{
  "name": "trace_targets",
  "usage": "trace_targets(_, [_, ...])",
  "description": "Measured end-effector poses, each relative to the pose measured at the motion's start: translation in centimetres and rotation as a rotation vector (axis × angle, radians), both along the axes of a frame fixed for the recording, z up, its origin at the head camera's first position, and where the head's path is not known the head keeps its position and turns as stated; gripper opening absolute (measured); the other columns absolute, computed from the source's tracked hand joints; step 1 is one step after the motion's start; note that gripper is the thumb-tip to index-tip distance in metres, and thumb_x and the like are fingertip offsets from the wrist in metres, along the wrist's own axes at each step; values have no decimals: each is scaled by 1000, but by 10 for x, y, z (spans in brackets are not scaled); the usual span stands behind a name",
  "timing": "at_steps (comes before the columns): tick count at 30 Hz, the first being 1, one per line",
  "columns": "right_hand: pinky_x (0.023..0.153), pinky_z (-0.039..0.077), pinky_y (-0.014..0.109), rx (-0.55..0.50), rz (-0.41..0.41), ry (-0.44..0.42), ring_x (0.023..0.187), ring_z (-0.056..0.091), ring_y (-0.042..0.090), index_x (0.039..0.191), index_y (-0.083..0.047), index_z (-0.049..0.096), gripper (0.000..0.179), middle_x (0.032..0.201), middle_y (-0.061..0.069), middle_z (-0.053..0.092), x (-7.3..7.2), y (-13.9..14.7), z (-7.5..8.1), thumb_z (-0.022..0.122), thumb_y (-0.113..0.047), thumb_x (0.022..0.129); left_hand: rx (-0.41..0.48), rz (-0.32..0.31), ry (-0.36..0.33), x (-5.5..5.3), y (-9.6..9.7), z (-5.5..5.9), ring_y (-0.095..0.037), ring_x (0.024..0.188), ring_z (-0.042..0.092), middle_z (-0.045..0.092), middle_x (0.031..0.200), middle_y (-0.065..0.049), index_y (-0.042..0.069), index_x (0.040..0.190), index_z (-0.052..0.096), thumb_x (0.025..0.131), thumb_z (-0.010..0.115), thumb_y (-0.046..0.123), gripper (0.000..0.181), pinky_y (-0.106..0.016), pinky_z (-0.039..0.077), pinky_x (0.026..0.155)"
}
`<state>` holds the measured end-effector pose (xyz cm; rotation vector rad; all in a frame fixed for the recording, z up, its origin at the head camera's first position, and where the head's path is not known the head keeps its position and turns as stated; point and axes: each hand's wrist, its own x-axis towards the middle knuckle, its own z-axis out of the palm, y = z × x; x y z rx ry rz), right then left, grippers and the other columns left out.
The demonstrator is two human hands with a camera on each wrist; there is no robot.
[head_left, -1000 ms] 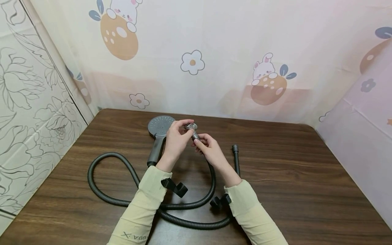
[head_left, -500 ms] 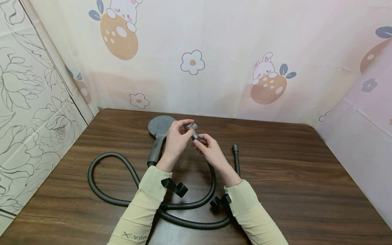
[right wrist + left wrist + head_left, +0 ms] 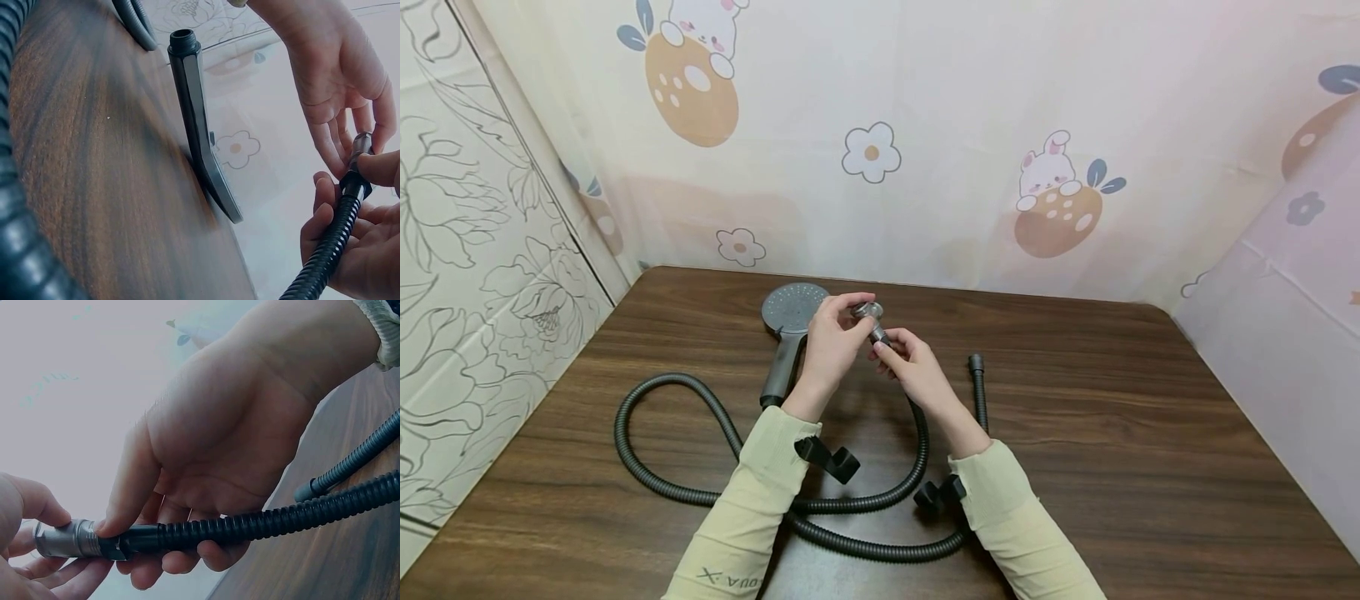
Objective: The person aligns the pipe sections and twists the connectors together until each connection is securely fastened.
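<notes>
A: What has just changed in the head view?

B: Hardly anything. Against the two pictures before, the left hand (image 3: 832, 346) and the right hand (image 3: 919, 372) keep the same place above the table (image 3: 1112, 400), with the metal fitting (image 3: 868, 310) at the same slant between them.

A: And around them?

B: The shower head (image 3: 793, 308) lies face up, partly behind the left hand. The black hose (image 3: 880, 502) loops across the wood under the forearms, and a free end (image 3: 976, 364) lies beyond the right hand.

A: The left wrist view?

B: It shows the grip best. The left hand's thumb and fingers are clamped on the fitting; the right hand is clamped on the hose's black end piece (image 3: 142, 539), its thumb pressed right by the joint. Metal and black meet there, with a few ridges like threads showing.

A: The right wrist view?

B: The same pairing from another side: fitting and hose in one line. The shower head's threaded end (image 3: 183, 39) is bare, apart from the hose.

A: What does the stillness mean for the work?

B: Probably a slow turn or careful lining-up at the joint; whether tightening or loosening, nobody can tell. The shower head seems uninvolved for now.
</notes>
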<state>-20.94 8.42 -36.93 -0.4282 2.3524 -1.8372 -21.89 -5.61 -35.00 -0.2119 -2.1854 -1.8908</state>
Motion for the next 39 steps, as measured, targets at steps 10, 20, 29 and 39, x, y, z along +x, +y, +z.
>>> trace_targets(10, [72,46,39,-20,-24,20,78,57,25,117,0,41,27,100,26,60,1,-1,0,48,-14,95,-7,17,13,0,1,-2,-23,89,58,51,102,-7,13,109,65,84,61,8,26,-28,43,67])
trace_targets(20, [69,46,39,-27,-6,59,73,55,16,114,2,42,24,98,26,60,-1,-1,-5,46,-13,96,-14,26,17,1,1,-2,-22,86,59,52,101,-7,14,108,65,82,61,8,27,-27,44,64])
trace_targets(29, [70,47,41,-30,-5,60,75,56,21,113,1,44,23,98,27,60,-1,0,-5,46,-13,95,-16,23,15,1,1,-2,-22,87,58,51,102,-7,13,108,65,83,61,10,25,-27,43,62])
trace_targets(39, [71,46,43,-18,-3,56,72,56,15,113,1,47,23,99,28,60,0,0,-3,44,-15,96,-14,26,13,1,1,-2,-22,89,58,52,102,-6,14,107,65,82,61,9,26,-30,45,72])
